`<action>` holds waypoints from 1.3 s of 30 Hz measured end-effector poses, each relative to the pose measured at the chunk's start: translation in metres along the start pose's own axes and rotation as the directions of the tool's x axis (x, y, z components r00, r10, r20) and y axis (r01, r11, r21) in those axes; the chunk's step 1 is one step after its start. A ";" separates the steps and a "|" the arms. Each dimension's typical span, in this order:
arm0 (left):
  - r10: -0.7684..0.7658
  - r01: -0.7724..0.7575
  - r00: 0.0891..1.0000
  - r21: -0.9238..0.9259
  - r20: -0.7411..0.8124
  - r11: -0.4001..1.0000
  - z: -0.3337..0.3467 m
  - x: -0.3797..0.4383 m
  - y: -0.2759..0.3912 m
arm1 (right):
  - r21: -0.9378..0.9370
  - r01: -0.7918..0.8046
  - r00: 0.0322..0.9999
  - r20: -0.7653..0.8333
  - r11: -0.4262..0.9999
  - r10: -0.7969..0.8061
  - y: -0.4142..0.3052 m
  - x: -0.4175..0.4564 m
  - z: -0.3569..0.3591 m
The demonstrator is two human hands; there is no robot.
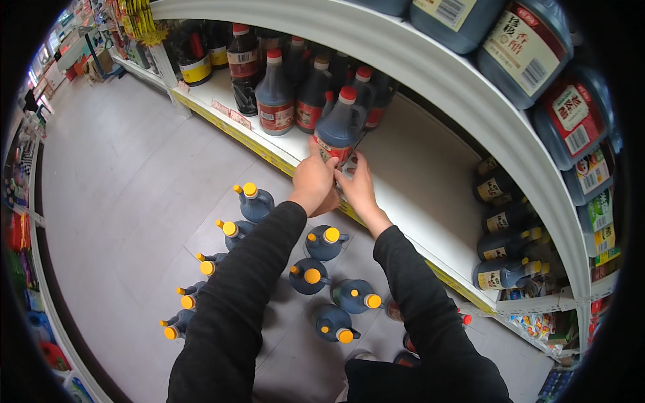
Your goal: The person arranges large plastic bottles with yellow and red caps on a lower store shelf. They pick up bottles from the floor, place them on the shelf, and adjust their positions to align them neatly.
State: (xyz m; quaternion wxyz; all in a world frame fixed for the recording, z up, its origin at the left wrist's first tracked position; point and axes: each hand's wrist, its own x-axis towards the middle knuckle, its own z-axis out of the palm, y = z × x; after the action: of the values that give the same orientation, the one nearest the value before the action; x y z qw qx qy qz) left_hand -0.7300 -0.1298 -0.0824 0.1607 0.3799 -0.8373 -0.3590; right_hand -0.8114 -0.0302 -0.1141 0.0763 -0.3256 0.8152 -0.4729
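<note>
My left hand [313,176] is at the front edge of the low white shelf [423,196], its fingers against the label of a red-capped plastic bottle of dark liquid [338,128]. Close beside it, my right hand [359,184] has its fingers spread near the bottle's base; whether it touches the bottle is unclear. A brownish piece of cloth or paper [326,202] shows beneath my left hand; what holds it is hidden. Behind and left of the bottle stand several more red-capped bottles [274,98].
Yellow-capped bottles [308,276] stand in groups on the tiled floor [126,151] below my arms. More dark bottles [496,252] stand at the shelf's right end. The upper shelf's curved-looking edge [453,75] runs overhead with large jugs [526,50]. Another stocked shelf [38,221] lines the far left.
</note>
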 end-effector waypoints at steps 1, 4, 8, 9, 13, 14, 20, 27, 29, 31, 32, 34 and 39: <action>0.020 -0.020 1.000 -0.015 0.001 1.000 0.005 0.001 -0.007 | 0.000 -0.029 0.999 0.019 1.000 0.029 0.006 -0.002 0.001; 0.088 -0.085 0.994 -0.040 0.069 0.996 0.003 0.010 -0.023 | -0.084 0.080 0.996 -0.026 0.993 -0.082 0.036 -0.003 0.003; 0.020 -0.024 0.980 -0.016 -0.199 1.000 -0.059 0.045 -0.058 | -0.011 0.151 0.988 -0.025 0.988 -0.152 0.033 -0.008 0.008; -0.012 -0.014 0.943 -0.076 -0.332 0.997 -0.078 0.053 -0.057 | 0.005 0.165 0.986 -0.035 0.986 -0.165 0.034 -0.010 0.008; 0.149 -0.142 0.854 0.053 -0.499 0.989 -0.121 0.076 -0.032 | 0.010 0.232 0.969 -0.089 0.973 -0.230 0.036 -0.013 0.008; 0.209 -0.175 0.835 0.115 -0.509 0.978 -0.126 0.078 -0.024 | -0.001 0.238 0.967 -0.089 0.971 -0.237 0.037 -0.013 0.007; 0.188 -0.106 0.893 0.215 -0.410 0.971 -0.142 0.108 -0.010 | 0.015 0.245 0.960 -0.144 0.969 -0.241 0.037 -0.014 0.010; 0.179 -0.114 0.924 0.204 -0.338 0.972 -0.166 0.129 -0.035 | -0.018 0.245 0.958 -0.149 0.969 -0.245 0.033 -0.015 0.008; 0.173 -0.103 0.926 0.217 -0.335 0.971 -0.168 0.132 -0.038 | -0.017 0.240 0.959 -0.149 0.971 -0.240 0.032 -0.015 0.008; 0.160 -0.084 0.926 0.226 -0.342 0.970 -0.170 0.139 -0.043 | -0.009 0.227 0.964 -0.143 0.974 -0.226 0.029 -0.016 0.010; 0.168 -0.096 0.927 0.222 -0.334 0.970 -0.171 0.142 -0.043 | -0.010 0.231 0.962 -0.144 0.973 -0.230 0.030 -0.016 0.010; 0.184 -0.119 0.930 0.213 -0.318 0.970 -0.174 0.148 -0.044 | -0.013 0.239 0.960 -0.144 0.971 -0.239 0.034 -0.015 0.009; 0.231 -0.200 0.941 0.144 -0.247 0.969 -0.176 0.172 -0.063 | -0.028 0.240 0.959 -0.149 0.970 -0.242 0.032 -0.015 0.008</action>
State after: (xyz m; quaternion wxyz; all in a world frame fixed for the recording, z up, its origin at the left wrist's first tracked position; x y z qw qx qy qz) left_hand -0.7149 -0.3717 -0.0069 0.2859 0.3385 -0.8648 -0.2364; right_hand -0.8111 -0.0161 -0.1479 -0.0455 -0.3859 0.7754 -0.4978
